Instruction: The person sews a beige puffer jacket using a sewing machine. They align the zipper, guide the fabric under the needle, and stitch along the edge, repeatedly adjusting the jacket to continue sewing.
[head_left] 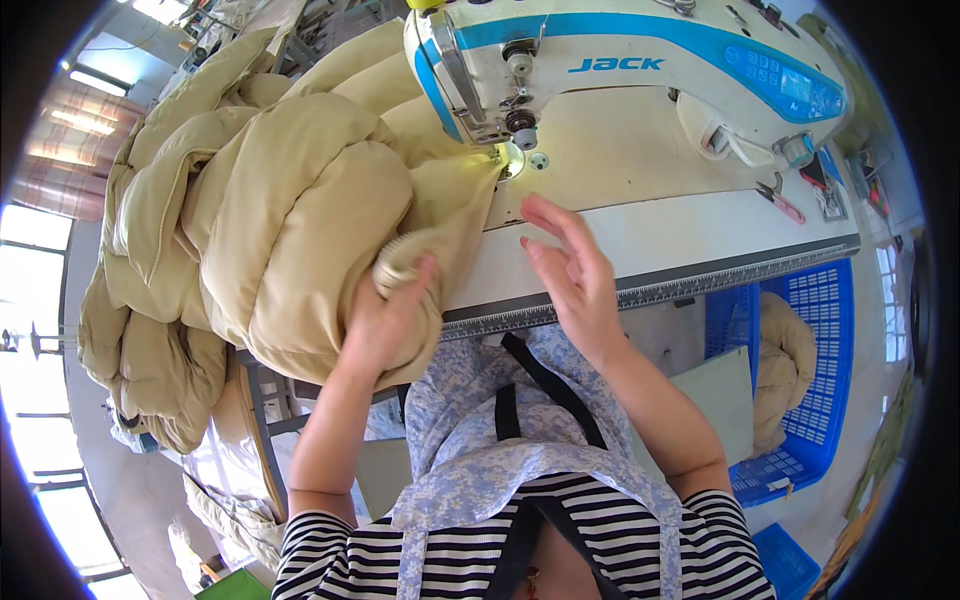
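A puffy beige quilted jacket (300,210) fills the left of the sewing table and hangs over its front edge. My left hand (385,315) is closed on the jacket near a ribbed, rolled edge, with the thumb on top. A corner of the fabric reaches the lit needle area of a white and blue sewing machine (640,50). My right hand (572,275) hovers over the white table edge, right of the fabric corner, fingers apart and nothing in them.
Thread snips (782,203) with pinkish handles lie at the table's right, beside small tools. A measuring strip (680,280) runs along the front edge. Below right stands a blue plastic basket (825,370) holding more beige padded fabric (780,365).
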